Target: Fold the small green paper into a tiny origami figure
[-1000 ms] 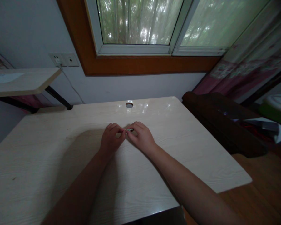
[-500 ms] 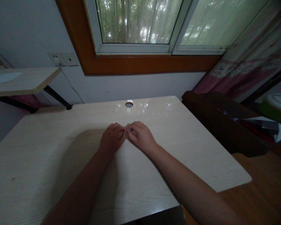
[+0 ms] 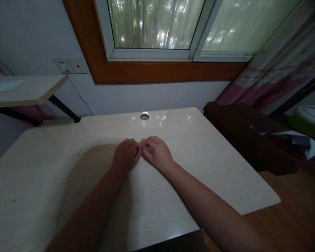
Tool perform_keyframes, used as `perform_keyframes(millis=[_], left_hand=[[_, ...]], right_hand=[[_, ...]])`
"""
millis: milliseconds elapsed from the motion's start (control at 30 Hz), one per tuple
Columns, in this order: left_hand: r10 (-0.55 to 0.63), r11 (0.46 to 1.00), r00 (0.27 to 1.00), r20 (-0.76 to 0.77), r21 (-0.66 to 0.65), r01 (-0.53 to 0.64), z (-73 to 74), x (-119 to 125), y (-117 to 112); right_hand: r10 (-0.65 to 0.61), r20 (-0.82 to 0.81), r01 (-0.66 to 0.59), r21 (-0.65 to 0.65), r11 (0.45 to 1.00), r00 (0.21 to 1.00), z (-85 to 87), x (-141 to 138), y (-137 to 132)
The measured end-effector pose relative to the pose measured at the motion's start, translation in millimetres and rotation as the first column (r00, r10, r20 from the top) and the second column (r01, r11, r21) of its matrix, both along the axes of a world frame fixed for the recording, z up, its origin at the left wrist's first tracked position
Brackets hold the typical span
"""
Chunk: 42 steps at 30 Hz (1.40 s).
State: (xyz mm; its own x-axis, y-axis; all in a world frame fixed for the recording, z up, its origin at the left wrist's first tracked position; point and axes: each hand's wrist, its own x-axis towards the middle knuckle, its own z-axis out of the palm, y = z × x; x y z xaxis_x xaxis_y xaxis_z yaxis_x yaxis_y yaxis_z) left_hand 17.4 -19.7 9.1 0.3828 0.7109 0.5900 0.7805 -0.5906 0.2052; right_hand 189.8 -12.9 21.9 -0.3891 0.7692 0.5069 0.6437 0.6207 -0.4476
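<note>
My left hand (image 3: 126,154) and my right hand (image 3: 157,151) meet over the middle of the pale wood-grain table (image 3: 212,168). Between their fingertips is a small, thin, shiny piece (image 3: 145,146), too small to name. The right thumb and fingers pinch it, and its left end reaches the pinched fingertips of the left hand. Both hands are closed, and the left fingers hide whatever part of the piece lies within them.
Behind the hands is a round cable hole (image 3: 144,117) in the tabletop. A raised shelf (image 3: 28,91) on black legs stands at the back left. Dark wooden furniture (image 3: 246,136) borders the right side. A white cord (image 3: 78,92) hangs from the wall socket (image 3: 70,65).
The thin piece has tilted slightly between the fingertips, and less of it shows. Both hands stay in nearly the same place.
</note>
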Motion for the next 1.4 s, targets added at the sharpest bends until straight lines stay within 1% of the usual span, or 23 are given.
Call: perform_keyframes(millis=[67,167,267,400,500,667,867,1033,1133,1200,1300,1400], left_hand=[[-0.005,1.000,1.000,0.021,-0.004,0.005,-0.1,0.0,0.2],[-0.007,0.998,0.995,0.104,-0.055,0.013,-0.7,-0.7,0.6],[-0.011,0.993,0.985,0.174,-0.113,0.031,-1.5,-1.8,1.1],[0.001,0.985,0.979,0.202,-0.171,0.034,-3.3,-3.2,3.4],[0.015,0.981,0.975,0.221,-0.194,0.029,-4.3,-4.0,5.2],[0.004,0.976,0.972,0.233,-0.215,0.047,-2.5,-3.5,4.5],[0.007,0.964,0.969,0.248,-0.261,0.059,-0.1,-1.9,3.6],[0.046,0.951,0.953,0.300,-0.304,0.050,-2.2,-0.9,5.2],[0.074,0.944,0.942,0.327,-0.327,0.039,-3.3,-1.8,6.4],[0.085,0.939,0.933,0.350,-0.342,0.042,-2.8,-3.5,6.7],[0.113,0.934,0.903,0.415,-0.354,0.046,-0.9,-7.2,6.7],[0.139,0.936,0.873,0.467,-0.350,0.038,0.3,-10.2,7.1]], right_hand=[[0.001,-0.017,-0.001,0.002,1.000,1.000,0.0,0.5,0.6],[0.016,-0.069,-0.016,-0.011,1.000,0.998,-1.1,2.5,3.3],[0.024,-0.140,-0.034,-0.073,0.997,0.990,-3.5,4.4,6.4],[0.021,-0.225,-0.061,-0.175,0.983,0.974,-7.4,4.4,9.1],[0.001,-0.268,-0.061,-0.218,0.974,0.963,-9.1,3.3,9.7],[0.010,-0.294,-0.083,-0.239,0.968,0.956,-7.8,3.2,9.1],[0.038,-0.285,-0.110,-0.243,0.964,0.958,-7.1,4.2,8.5],[0.020,-0.305,-0.098,-0.244,0.965,0.952,-7.9,1.4,7.2],[-0.026,-0.351,-0.057,-0.223,0.973,0.936,-7.2,1.0,8.0],[-0.092,-0.416,-0.011,-0.239,0.971,0.905,-7.0,2.9,10.1],[-0.195,-0.505,0.020,-0.332,0.943,0.841,-7.8,7.3,14.3],[-0.247,-0.556,-0.020,-0.431,0.902,0.794,-9.3,9.5,16.8]])
